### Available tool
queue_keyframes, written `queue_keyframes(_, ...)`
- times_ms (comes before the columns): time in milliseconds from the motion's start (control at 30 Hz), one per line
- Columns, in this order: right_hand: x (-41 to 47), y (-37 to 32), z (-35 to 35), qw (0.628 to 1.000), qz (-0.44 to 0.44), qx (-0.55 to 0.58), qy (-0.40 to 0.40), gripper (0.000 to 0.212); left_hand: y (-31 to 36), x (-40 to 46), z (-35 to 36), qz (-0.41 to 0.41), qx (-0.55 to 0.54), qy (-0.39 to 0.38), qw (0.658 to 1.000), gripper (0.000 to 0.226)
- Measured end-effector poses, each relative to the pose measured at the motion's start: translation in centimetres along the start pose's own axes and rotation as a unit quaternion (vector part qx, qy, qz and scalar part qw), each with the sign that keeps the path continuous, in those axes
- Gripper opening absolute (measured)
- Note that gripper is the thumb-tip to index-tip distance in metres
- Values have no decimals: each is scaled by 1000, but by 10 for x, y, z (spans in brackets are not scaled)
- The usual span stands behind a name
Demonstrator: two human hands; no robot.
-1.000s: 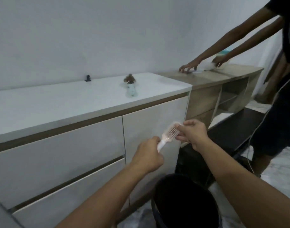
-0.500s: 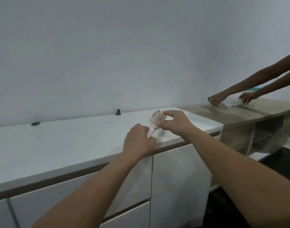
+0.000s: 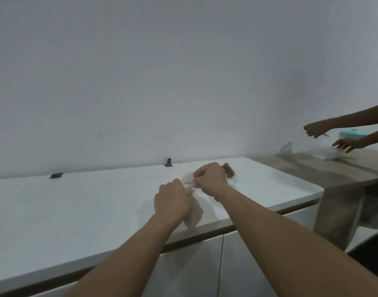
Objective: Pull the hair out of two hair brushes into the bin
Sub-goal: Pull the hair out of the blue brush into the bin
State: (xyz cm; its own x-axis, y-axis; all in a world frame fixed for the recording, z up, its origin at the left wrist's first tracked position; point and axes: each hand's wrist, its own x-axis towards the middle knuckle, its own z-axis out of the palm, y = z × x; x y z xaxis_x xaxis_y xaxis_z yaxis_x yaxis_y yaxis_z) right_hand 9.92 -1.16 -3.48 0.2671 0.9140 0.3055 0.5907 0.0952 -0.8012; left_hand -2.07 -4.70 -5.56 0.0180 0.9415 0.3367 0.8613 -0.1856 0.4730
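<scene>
Both hands have risen over the tabletop (image 3: 98, 200): left hand (image 3: 173, 202) grips the pink brush (image 3: 189, 182), right hand (image 3: 209, 179) fingers pinch its bristles. Hair-clogged second brush (image 3: 228, 170) waits beyond.

Two small black clips (image 3: 168, 162) sit by the wall on my white counter (image 3: 76, 202), somebody's arms (image 3: 342, 123) reaching over the wooden shelf (image 3: 333, 170).

Pale pink plastic vent hair brush (image 3: 189, 182), brown hair clump on second brush (image 3: 228, 169), glossy white worktop (image 3: 76, 202) with brown edge band, light wood-grain side shelf (image 3: 325, 170), teal container (image 3: 353, 133), plain grey-white wall (image 3: 162, 71), two small black clips (image 3: 56, 175).
</scene>
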Motion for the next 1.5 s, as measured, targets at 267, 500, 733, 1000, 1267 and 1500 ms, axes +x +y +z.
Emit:
queue_keyframes(267, 14, 10, -3, 999, -24, -26, 4, 28, -4, 10, 6, -12, 28, 11, 999, 31)
queue_keyframes(500, 29, 28, -55, 997, 0, -62, 57, 28, 27, 15, 5, 97, 52, 85, 990, 36)
queue_keyframes(733, 45, 65, -92, 995, 66, -71, 17, 28, 74, 17, 34, 55, -131, -39, 989, 20)
queue_keyframes(1000, 59, 95, -96, 994, 104, -3, -22, 39, 99, 36, 76, -26, -125, -75, 989, 60)
queue_keyframes(1267, 60, 91, -93, 988, 124, 90, 0, 23, 95, 32, 77, 17, -160, -104, 981, 41)
queue_keyframes(1500, 32, 79, -118, 947, 184, 263, -3, 20, 91, 9, 63, 31, -285, -136, 948, 37)
